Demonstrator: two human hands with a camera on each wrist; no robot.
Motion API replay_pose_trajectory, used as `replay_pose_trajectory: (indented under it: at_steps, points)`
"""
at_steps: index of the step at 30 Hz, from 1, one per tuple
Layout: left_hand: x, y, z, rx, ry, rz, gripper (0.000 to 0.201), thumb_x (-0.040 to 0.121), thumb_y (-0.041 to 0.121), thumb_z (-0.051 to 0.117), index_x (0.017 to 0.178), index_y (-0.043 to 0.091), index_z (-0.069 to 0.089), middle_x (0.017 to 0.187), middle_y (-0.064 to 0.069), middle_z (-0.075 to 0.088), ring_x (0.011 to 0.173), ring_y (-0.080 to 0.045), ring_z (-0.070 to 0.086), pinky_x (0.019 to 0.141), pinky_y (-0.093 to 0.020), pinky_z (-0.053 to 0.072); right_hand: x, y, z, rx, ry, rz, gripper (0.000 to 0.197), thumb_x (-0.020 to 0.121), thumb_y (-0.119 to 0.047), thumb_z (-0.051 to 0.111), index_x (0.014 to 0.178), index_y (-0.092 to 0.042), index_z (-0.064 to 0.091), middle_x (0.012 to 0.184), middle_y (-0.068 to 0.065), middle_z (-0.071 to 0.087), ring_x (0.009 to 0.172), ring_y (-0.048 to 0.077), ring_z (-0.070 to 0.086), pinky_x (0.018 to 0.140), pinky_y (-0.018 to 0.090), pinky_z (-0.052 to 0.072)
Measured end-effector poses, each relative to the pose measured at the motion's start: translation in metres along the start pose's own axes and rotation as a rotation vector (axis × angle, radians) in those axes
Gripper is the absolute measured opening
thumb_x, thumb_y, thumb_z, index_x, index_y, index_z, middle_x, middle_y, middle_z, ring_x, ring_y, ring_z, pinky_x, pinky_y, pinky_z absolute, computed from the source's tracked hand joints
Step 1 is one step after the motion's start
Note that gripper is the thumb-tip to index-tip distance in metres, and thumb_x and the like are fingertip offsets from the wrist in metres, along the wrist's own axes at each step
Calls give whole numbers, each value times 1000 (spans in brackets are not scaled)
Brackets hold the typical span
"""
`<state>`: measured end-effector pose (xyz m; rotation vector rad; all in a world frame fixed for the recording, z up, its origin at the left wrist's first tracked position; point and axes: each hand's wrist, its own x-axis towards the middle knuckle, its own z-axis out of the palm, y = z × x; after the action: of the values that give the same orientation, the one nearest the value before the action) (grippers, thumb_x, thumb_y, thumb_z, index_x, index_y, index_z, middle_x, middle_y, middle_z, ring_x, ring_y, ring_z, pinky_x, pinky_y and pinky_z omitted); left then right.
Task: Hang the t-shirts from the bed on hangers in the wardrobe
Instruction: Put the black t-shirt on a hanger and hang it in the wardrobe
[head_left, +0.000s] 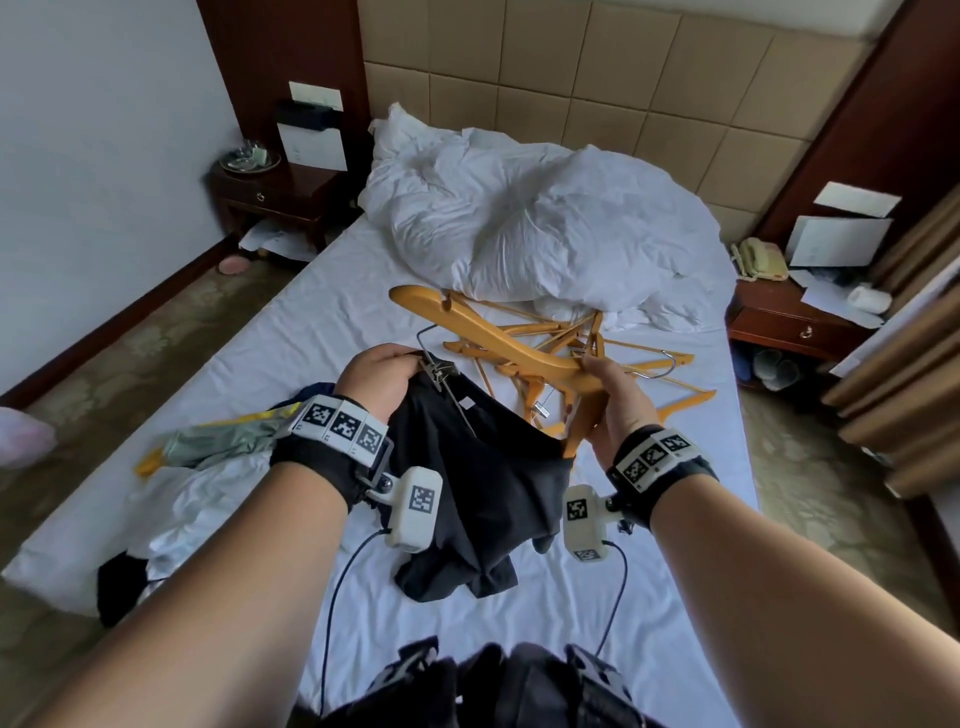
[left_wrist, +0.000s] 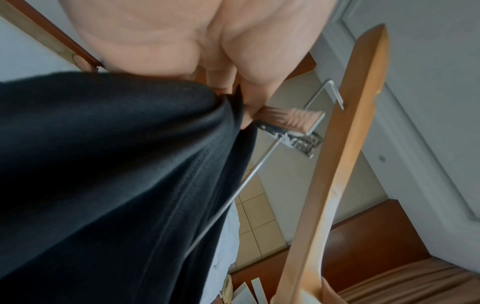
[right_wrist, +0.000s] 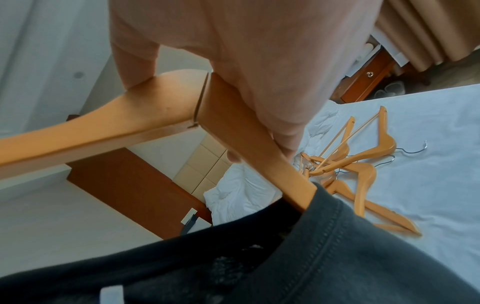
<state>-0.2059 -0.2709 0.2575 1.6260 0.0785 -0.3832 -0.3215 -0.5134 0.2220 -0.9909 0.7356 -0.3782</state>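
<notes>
Above the near half of the bed (head_left: 291, 332), both hands work on one garment. The left hand (head_left: 382, 382) grips the collar edge of a black t-shirt (head_left: 483, 493), its fingers curled round the cloth beside a metal clip (left_wrist: 293, 125) that sits on a thin wire bar (left_wrist: 233, 189). The right hand (head_left: 615, 410) is clamped on the middle of a wooden hanger (head_left: 498, 338), thumb on one side and fingers wrapped round the other. One arm of the hanger reaches far and left over the sheet; the other arm goes down into the neck opening of the shirt, as the right wrist view shows. The shirt hangs between the two hands, its lower part bunched on the sheet. Just beyond the hands, toward the right, a pile of more wooden hangers (head_left: 613, 343) lies tangled on the sheet. Farther off, a crumpled white duvet (head_left: 530, 223) fills the head of the bed. To the near left lie other clothes (head_left: 218, 447), among them something yellow and green and something white. Dark wood nightstands stand on both sides of the bed; the right nightstand (head_left: 795, 322) carries a telephone (head_left: 758, 260).
</notes>
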Motion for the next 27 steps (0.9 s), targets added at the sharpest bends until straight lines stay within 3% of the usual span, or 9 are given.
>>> replay_pose_trajectory:
  at_steps: [2,5,7,12,14,19,24,27]
  points:
    - [3,-4,0,-13,-29,15,19,67,26,68,80,29,82,90,-2,80,98,-27,75,103,-46,55,2,3,-5,-2,24,-9,56,66,-35,85,112,-12,64,70,5,59,59,22,53,63,35,45]
    - [3,-7,2,-64,-62,4,16,76,14,71,77,26,83,88,-5,79,94,-27,74,103,-45,55,2,5,-9,-12,53,-27,39,79,-32,80,108,-14,63,67,3,59,57,22,53,61,35,47]
    - [4,-9,3,-134,-98,-41,30,88,1,65,74,22,82,87,-8,78,89,-27,73,102,-44,55,2,7,-11,-15,61,-34,38,81,-33,78,110,-14,63,67,2,58,56,21,54,59,34,48]
    - [8,-13,3,-267,-159,-132,22,96,-4,57,94,7,76,99,-20,75,92,-32,73,102,-46,55,2,9,-16,-60,72,-28,37,81,-36,79,109,-16,64,63,-1,59,54,17,55,61,35,48]
    - [8,-13,5,-281,-154,-150,21,95,-5,57,94,6,75,99,-21,75,92,-32,73,102,-47,55,1,10,-16,-92,92,-28,41,74,-41,81,104,-18,66,64,-1,60,57,18,56,65,36,49]
    - [13,-12,5,-173,-103,-79,31,86,-5,67,71,17,82,88,-13,78,89,-31,73,101,-47,56,7,10,-18,-140,161,-61,56,54,-49,87,99,-22,69,73,4,63,72,26,59,75,44,47]
    - [17,-12,1,-136,-73,-51,20,79,5,74,76,22,83,90,-11,79,95,-32,75,98,-48,58,11,9,-22,-187,204,-112,60,53,-50,87,99,-17,68,62,5,56,57,25,49,63,40,40]
    - [21,-9,0,-109,-98,-51,17,66,16,75,79,23,83,91,-10,79,96,-32,75,98,-50,58,14,7,-26,-282,214,-148,68,57,-57,83,107,-12,68,54,6,52,49,28,46,56,37,37]
